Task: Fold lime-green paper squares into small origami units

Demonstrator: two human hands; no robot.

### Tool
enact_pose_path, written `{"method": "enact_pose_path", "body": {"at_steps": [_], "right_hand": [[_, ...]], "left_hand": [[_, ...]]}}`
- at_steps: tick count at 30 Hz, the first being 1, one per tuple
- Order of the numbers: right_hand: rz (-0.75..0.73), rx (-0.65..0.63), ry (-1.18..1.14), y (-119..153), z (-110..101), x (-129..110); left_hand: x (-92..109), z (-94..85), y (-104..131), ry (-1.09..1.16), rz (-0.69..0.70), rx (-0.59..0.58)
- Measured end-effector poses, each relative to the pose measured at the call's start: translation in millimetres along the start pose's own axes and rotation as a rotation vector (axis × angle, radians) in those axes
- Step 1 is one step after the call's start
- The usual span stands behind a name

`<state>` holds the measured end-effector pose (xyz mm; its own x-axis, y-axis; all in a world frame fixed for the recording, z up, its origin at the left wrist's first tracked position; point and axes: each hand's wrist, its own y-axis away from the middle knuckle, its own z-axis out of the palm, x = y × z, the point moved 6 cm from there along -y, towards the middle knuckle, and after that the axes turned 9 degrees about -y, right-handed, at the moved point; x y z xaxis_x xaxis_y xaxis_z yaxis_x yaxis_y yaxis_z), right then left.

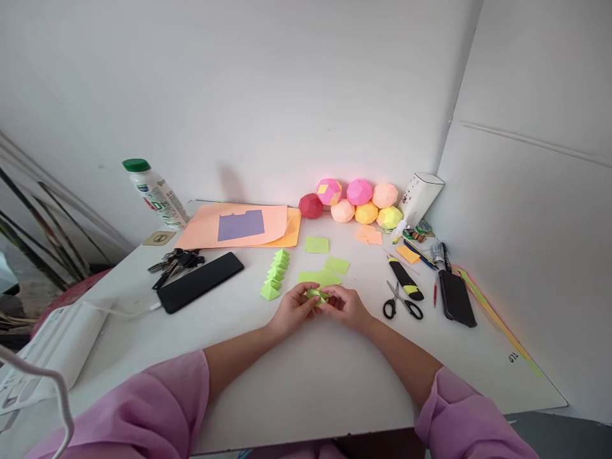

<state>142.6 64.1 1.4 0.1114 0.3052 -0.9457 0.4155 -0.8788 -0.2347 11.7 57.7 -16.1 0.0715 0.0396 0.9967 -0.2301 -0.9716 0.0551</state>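
A small light-green piece of folded paper [316, 295] is pinched between both of my hands at the middle of the table. My left hand [292, 311] is closed on its left side, and my right hand [348, 308] grips its right side with thumb and fingers. Just beyond my fingers lie flat light-green paper pieces [337, 265], partly covered by my hands. Another green paper rectangle [317, 245] rests farther back. To the left of my left hand stands a row of folded green paper units [276, 274], pointed and set close together.
Several coloured paper balls [359, 192] are stacked against the wall. Scissors [401, 302], a cutter knife [405, 278] and a phone [458, 298] lie on the right. Orange sheets [205, 226], a black power bank [201, 282], keys [176, 262] and a bottle [160, 196] are on the left.
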Motion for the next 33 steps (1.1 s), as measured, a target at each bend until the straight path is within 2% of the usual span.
{"method": "enact_pose_path", "body": {"at_steps": [3,8,18,26,33], "right_hand": [[-0.006,0.027,0.013,-0.5,-0.4,1.9],[-0.017,0.047,-0.013,-1.2,-1.1,4.4],[0.063,0.041,-0.092,-2.2,-5.3,8.9],[0.111,0.041,-0.123,-3.1,-5.2,9.9],[0.161,0.013,-0.161,-3.4,-4.9,7.3]], "left_hand": [[1.9,0.4,0.0,-0.02,-0.003,0.009],[9.1,-1.3,0.3,-0.059,0.109,0.038],[5.4,-1.0,3.8,-0.082,-0.012,0.011],[7.8,-4.4,3.7,-0.104,0.101,0.067],[7.8,-4.8,3.1,-0.133,0.111,0.067]]}}
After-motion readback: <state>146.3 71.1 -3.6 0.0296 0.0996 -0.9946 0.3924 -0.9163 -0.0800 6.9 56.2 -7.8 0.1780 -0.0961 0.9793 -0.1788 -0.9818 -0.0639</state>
